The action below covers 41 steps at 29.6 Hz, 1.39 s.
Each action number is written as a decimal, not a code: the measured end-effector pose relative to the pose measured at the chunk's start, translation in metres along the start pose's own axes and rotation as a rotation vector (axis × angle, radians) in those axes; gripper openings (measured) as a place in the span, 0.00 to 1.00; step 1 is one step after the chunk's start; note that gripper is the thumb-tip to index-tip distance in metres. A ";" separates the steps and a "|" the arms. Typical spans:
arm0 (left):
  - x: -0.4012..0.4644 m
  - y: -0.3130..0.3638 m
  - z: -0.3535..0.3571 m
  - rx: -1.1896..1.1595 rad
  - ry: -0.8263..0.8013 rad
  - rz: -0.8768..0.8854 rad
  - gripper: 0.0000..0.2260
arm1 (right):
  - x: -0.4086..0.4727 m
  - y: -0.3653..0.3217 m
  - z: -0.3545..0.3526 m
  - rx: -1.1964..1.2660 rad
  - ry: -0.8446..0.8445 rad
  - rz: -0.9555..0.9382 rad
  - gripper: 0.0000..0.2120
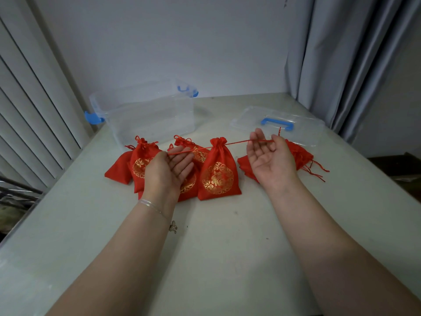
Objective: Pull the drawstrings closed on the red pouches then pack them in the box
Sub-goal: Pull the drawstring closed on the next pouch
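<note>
A red pouch with a gold emblem stands at the table's middle, its neck gathered tight. Its red drawstring runs taut to both sides. My left hand, palm up, pinches the left end of the string in front of several cinched red pouches. My right hand, also palm up, pinches the right end, whose tip sticks up past my fingers. A pile of flat red pouches lies behind my right hand, partly hidden. The clear plastic box with blue latches stands open behind the left pouches.
The box's clear lid with a blue handle lies at the back right of the pale table. Grey curtains hang to the right, slatted panels to the left, and a plain wall stands behind.
</note>
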State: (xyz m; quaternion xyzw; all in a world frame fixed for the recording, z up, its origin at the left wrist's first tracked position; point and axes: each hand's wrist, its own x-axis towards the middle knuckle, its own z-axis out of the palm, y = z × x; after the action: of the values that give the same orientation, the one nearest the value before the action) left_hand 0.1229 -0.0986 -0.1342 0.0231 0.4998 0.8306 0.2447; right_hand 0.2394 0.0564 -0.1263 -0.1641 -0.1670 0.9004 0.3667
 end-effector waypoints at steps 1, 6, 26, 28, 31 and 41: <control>0.000 -0.001 0.001 0.006 0.002 0.005 0.17 | 0.000 0.001 0.000 0.048 0.007 -0.002 0.21; 0.001 -0.003 0.002 0.069 0.035 0.034 0.17 | -0.006 0.000 0.008 -0.205 -0.118 -0.156 0.17; -0.033 -0.018 0.014 0.804 -0.328 1.199 0.10 | -0.024 0.022 0.008 -1.782 -0.505 -0.664 0.08; -0.028 -0.016 0.013 0.831 -0.387 1.037 0.08 | -0.021 0.021 0.006 -1.596 -0.544 -0.583 0.11; -0.025 -0.013 0.010 0.796 -0.534 0.656 0.16 | -0.020 0.019 0.007 -1.386 -0.598 -0.538 0.10; -0.029 -0.013 0.014 0.722 -0.463 0.526 0.15 | -0.031 0.018 0.015 -1.204 -0.543 -0.317 0.10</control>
State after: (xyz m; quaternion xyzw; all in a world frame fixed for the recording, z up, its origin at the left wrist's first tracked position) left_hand 0.1572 -0.0944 -0.1319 0.4148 0.6651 0.6115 0.1081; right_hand 0.2437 0.0192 -0.1154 -0.0814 -0.7475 0.5951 0.2839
